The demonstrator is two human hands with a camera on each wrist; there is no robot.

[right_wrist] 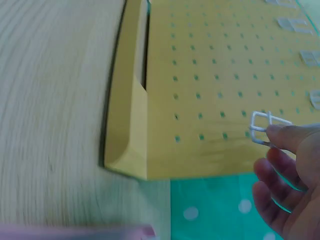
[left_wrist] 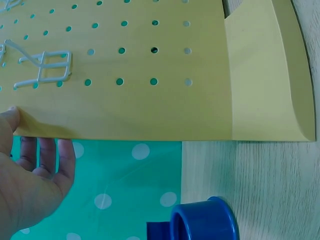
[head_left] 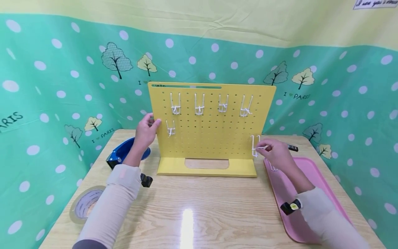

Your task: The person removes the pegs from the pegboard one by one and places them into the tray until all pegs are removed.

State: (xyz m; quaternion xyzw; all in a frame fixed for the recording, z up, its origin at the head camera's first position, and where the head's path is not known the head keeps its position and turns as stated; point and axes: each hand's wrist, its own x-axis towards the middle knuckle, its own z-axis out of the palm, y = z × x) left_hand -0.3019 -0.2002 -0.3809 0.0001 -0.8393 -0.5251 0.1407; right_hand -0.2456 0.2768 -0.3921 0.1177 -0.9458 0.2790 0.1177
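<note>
A yellow pegboard stands upright on its base at the middle of the table. My left hand grips its left edge, thumb on the front and fingers behind, as the left wrist view also shows. My right hand pinches a white wire hook at the board's lower right edge; in the right wrist view the hook is between thumb and fingertips, in front of the holes. Several white hooks hang in a row along the top, such as one hook. Another hook hangs below at the left.
At right lies a pink tray with a white hook near its far left corner. Behind the right hand is a black object. A blue tape dispenser and a tape roll are at left. A patterned curtain hangs behind.
</note>
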